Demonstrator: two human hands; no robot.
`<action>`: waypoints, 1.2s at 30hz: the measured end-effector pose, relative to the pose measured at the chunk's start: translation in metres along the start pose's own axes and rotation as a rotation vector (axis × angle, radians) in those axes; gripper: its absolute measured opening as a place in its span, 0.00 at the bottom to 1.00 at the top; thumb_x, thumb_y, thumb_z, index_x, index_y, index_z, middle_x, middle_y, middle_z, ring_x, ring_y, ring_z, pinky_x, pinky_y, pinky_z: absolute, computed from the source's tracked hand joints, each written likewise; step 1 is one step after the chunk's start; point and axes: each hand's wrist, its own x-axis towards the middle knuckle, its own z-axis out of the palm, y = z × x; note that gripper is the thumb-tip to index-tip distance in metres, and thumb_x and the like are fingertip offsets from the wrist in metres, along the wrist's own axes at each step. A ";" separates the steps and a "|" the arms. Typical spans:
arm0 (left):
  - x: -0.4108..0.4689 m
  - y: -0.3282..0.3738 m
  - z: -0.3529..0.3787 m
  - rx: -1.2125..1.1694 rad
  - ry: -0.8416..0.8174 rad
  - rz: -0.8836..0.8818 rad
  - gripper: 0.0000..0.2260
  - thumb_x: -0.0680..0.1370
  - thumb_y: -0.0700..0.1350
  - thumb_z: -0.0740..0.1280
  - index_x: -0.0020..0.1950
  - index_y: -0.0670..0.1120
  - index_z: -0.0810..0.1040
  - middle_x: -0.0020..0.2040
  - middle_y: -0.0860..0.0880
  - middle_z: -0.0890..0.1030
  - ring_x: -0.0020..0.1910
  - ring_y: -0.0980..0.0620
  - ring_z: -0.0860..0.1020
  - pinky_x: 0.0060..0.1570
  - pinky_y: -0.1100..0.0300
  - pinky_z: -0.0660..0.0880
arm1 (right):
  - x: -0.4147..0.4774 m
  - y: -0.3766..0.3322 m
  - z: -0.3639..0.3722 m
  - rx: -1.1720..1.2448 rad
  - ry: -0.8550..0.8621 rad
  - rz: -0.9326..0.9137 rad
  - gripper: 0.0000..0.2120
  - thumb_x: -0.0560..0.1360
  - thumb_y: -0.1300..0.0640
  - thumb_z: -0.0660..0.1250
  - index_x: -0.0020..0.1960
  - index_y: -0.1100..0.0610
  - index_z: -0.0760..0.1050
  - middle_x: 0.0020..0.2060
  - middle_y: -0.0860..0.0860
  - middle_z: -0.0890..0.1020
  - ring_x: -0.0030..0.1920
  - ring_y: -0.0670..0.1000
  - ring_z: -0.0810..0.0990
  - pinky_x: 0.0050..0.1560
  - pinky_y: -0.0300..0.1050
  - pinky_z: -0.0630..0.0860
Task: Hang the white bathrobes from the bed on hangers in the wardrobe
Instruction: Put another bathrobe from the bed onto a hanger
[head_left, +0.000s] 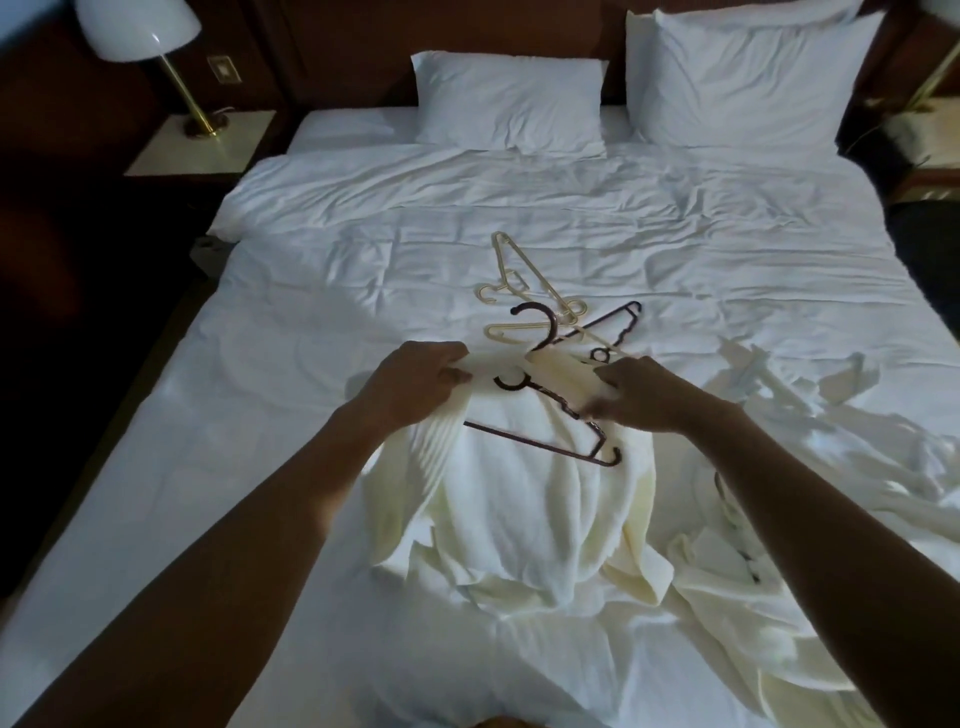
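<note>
Head view: the left hand (421, 376) curls its fingers round one shoulder of a white bathrobe (519, 519) spread on the bed (260, 467); a dark hanger (540, 442) lies on it; the right hand (644, 395) pinches the other shoulder.

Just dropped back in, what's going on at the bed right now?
A person works at the bed, with the left grip and right grip each holding a shoulder of a white bathrobe spread out on it. A dark hanger lies on top of the robe, and a dark hook pokes out past its collar. Beige hangers lie further up, and a second bathrobe sits crumpled to the right. No wardrobe is in view.
</note>
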 end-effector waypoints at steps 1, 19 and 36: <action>-0.001 -0.003 0.000 0.024 0.034 -0.020 0.12 0.80 0.45 0.70 0.39 0.51 0.72 0.34 0.53 0.75 0.38 0.47 0.74 0.38 0.54 0.67 | 0.000 0.007 0.005 -0.030 0.014 0.029 0.12 0.73 0.44 0.74 0.44 0.51 0.76 0.39 0.50 0.77 0.48 0.57 0.79 0.45 0.47 0.69; -0.009 0.006 0.004 -0.401 -0.018 -0.086 0.17 0.78 0.54 0.71 0.42 0.41 0.73 0.34 0.53 0.69 0.34 0.55 0.67 0.37 0.56 0.63 | -0.012 -0.041 0.017 0.250 0.442 -0.017 0.23 0.74 0.44 0.74 0.65 0.51 0.76 0.57 0.51 0.80 0.58 0.52 0.78 0.59 0.48 0.74; -0.019 0.005 -0.007 -0.151 -0.238 -0.086 0.14 0.78 0.40 0.66 0.61 0.53 0.80 0.53 0.57 0.80 0.53 0.54 0.77 0.43 0.64 0.70 | -0.033 -0.047 0.013 0.554 0.324 -0.120 0.11 0.77 0.56 0.73 0.39 0.46 0.75 0.32 0.41 0.76 0.34 0.41 0.72 0.38 0.41 0.68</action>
